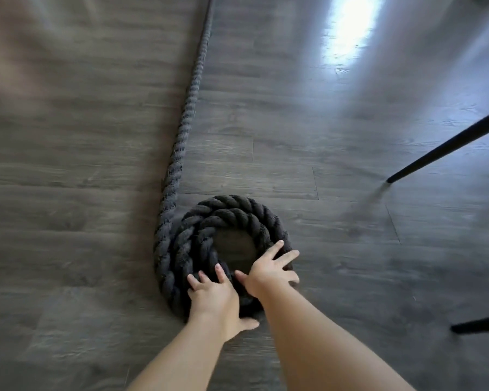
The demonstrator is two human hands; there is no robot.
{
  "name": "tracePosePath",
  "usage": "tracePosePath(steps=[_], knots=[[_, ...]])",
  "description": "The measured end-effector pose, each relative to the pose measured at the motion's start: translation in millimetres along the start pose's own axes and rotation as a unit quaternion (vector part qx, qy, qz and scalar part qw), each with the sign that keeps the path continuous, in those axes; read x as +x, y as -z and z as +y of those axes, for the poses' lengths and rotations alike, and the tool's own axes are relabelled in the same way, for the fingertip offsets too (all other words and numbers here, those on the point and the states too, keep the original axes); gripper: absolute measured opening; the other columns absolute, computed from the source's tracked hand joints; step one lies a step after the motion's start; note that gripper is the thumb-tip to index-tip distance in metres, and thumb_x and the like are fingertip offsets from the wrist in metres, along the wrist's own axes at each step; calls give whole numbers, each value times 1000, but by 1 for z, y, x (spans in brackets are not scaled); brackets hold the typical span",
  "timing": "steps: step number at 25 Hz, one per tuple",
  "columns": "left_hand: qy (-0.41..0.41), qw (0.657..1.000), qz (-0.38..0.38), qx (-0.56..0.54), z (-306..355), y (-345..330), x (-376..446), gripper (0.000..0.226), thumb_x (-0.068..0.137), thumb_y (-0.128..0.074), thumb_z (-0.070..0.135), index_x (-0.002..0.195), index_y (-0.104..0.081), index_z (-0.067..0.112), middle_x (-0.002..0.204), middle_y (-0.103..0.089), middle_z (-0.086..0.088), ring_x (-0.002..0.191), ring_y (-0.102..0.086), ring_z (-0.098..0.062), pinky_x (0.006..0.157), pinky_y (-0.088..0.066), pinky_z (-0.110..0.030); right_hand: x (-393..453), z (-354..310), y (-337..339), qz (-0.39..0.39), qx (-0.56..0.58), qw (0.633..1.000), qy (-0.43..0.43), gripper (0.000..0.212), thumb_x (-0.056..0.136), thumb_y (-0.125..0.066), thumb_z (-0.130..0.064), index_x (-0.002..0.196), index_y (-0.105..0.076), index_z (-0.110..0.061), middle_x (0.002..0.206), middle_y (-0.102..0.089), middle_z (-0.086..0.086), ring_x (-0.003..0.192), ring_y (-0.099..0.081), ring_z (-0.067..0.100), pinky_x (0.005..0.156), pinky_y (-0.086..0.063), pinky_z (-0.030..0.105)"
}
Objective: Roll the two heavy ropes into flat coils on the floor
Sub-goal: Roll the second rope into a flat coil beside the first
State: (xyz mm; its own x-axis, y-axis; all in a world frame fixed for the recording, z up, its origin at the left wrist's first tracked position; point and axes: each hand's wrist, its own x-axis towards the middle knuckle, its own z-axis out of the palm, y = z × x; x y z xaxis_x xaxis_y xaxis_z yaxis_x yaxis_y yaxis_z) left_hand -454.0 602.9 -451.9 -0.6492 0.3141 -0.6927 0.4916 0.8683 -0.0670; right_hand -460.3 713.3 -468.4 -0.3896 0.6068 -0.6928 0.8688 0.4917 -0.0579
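Low in the frame's centre, the rope lies partly coiled on the floor, its tail running to the top edge. Both hands press flat, fingers spread, on the coil's near side: left hand, right hand.

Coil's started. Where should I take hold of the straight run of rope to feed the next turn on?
Grip the straight rope just above where it meets the coil, on the coil's left edge, coming from the left. That side is open floor, and the rope is already tangent there.
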Motion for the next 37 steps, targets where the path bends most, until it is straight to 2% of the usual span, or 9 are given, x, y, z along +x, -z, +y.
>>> tracePosePath(steps=[5,12,16,19,23,29,32,35,37], knots=[[-125,988,-17,92,-63,40,-9,126,80,-75,54,154,17,10,165,1,-15,150,-11,-35,116,-25,-47,7,1,11,-17,-18,999,44,128,79,-64,-68,149,29,-13,152,30,27,134,-15,61,100,-38,60],[-136,939,64,309,-85,79,57,150,64,-90,33,148,32,12,150,41,-23,144,28,-40,116,1,-63,41,-18,40,-11,-89,992,93,133,75,-67,-70,149,29,-15,153,29,26,135,-12,63,102,-36,62],[-240,909,43,338,-74,90,94,115,89,-70,29,151,25,14,160,16,-26,148,14,-43,114,8,-67,56,-24,48,-15,-108,988,111,135,73,-69,-69,148,30,-15,153,31,26,135,-10,63,102,-35,63],[-294,892,21,343,-93,95,107,151,61,-84,60,151,22,2,161,0,-29,148,6,-45,117,-1,-62,64,-30,55,-24,-102,986,127,135,73,-71,-66,147,32,-19,152,36,21,137,-4,60,103,-33,66],[-298,897,11,327,-102,93,114,156,54,-78,76,150,14,-7,158,-9,-33,146,-4,-49,115,-13,-64,62,-39,57,0,-20,995,93,120,83,-68,-56,149,29,-32,150,43,13,141,12,55,108,-14,71],[-156,962,35,219,-62,114,132,149,59,-59,90,151,4,-9,152,-25,-31,141,-22,-49,106,-32,-61,41,-89,45,13,188,981,-57,112,88,-58,-60,151,23,-14,153,36,19,144,16,45,111,-9,65],[-94,988,54,110,-36,137,145,108,82,-54,69,150,-17,-7,144,-41,-23,133,-38,-42,107,-35,-52,56,-102,57,-7,227,971,-71,105,92,-55,-56,154,17,-11,155,30,21,146,9,44,114,-15,55],[-217,947,10,237,-49,183,167,100,61,-72,77,128,-56,4,123,-63,-9,115,-60,-29,99,-47,-41,71,-108,65,-2,183,981,-57,104,93,-59,-48,153,17,-11,155,29,24,144,6,50,114,-18,53],[-306,878,4,368,-82,209,189,128,46,-83,74,144,-40,4,147,-45,-16,138,-39,-31,113,-30,-51,79,-112,71,3,154,987,-48,104,93,-61,-47,153,17,-11,155,27,25,143,3,52,113,-21,53]])
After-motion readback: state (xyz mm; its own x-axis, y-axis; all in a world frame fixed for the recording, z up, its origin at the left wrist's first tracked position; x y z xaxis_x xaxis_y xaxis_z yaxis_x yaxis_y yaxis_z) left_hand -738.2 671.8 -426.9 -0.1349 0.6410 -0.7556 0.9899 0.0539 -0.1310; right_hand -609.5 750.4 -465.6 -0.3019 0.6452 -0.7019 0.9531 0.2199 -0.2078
